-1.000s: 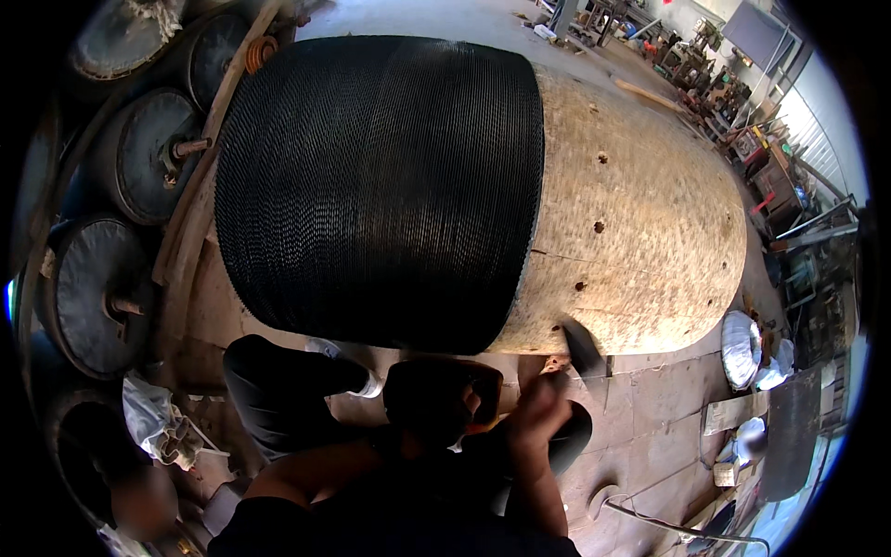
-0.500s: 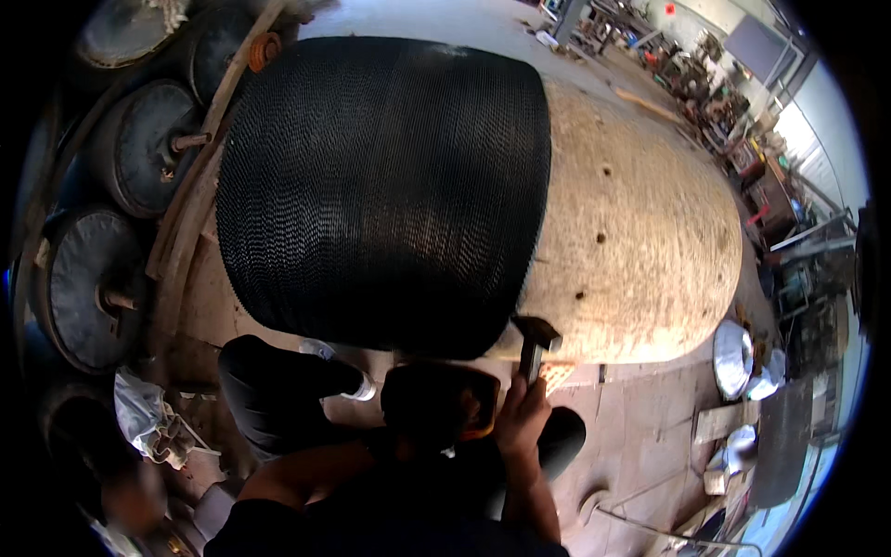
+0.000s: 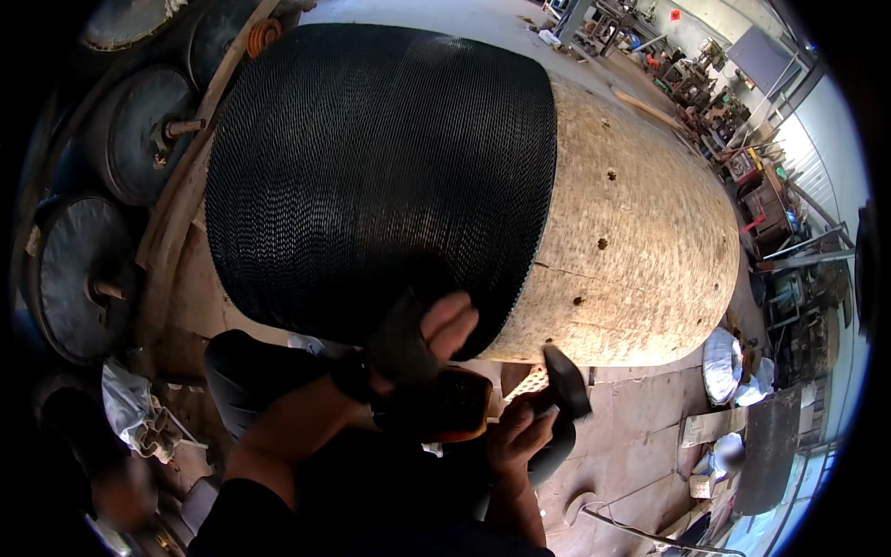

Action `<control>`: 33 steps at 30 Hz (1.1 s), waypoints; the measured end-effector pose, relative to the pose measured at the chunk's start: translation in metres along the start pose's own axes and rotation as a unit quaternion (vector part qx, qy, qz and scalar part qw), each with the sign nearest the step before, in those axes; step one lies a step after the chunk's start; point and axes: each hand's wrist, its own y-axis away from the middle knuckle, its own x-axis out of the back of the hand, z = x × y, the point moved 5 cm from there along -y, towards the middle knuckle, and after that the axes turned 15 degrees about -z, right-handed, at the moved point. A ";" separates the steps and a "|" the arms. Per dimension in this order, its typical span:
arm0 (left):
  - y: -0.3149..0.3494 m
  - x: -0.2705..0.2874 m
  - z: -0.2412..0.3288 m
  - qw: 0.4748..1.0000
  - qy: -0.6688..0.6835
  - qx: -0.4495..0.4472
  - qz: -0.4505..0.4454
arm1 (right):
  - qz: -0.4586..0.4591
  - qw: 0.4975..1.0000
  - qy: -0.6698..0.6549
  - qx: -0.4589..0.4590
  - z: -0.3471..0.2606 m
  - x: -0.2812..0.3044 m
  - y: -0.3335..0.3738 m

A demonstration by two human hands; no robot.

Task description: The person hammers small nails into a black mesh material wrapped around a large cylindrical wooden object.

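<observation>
A large drum lies across the view. Its left part is wrapped in a black, finely ridged covering [image 3: 380, 176], and its right part is bare, pale, worn wood [image 3: 640, 232] with small dark holes. My left hand [image 3: 432, 334], in what looks like a dark fingerless glove, is at the covering's lower right. Its fingers are stretched out, somewhat blurred; whether they touch the covering I cannot tell. My right hand [image 3: 520, 436] is closed round a hammer [image 3: 567, 382], its dark head below the wood's lower edge. A dark container with an orange-yellow rim [image 3: 487, 408] sits between my knees.
Dark rollers [image 3: 139, 139] with protruding shafts line the left, beside long wooden beams [image 3: 176, 204]. White coils [image 3: 720, 367], boards [image 3: 719, 424] and a rod with a disc end [image 3: 580, 509] lie at right. Cluttered equipment [image 3: 705, 74] stands far right. A crumpled pale sack [image 3: 135, 408] lies lower left.
My left hand has come up from low down to the black covering's lower edge. My right hand has lowered the hammer away from the covering's edge and turned its head to the right.
</observation>
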 end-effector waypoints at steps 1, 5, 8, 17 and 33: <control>-0.012 0.003 -0.011 0.999 -0.013 -0.018 0.028 | -0.006 1.000 0.010 -0.012 0.007 0.000 0.000; -0.041 0.007 -0.037 0.993 -0.051 -0.049 0.092 | -0.102 0.978 0.140 -0.116 0.032 -0.020 -0.015; -0.044 0.002 -0.044 0.996 -0.052 -0.020 0.073 | -0.070 0.994 0.042 -0.078 0.018 -0.011 -0.004; -0.058 0.001 -0.050 0.992 -0.111 0.035 0.056 | -0.076 0.994 0.030 -0.072 0.033 -0.013 -0.005; -0.079 0.031 -0.059 0.980 -0.184 0.065 0.045 | -0.116 0.983 0.021 -0.138 0.027 -0.016 0.035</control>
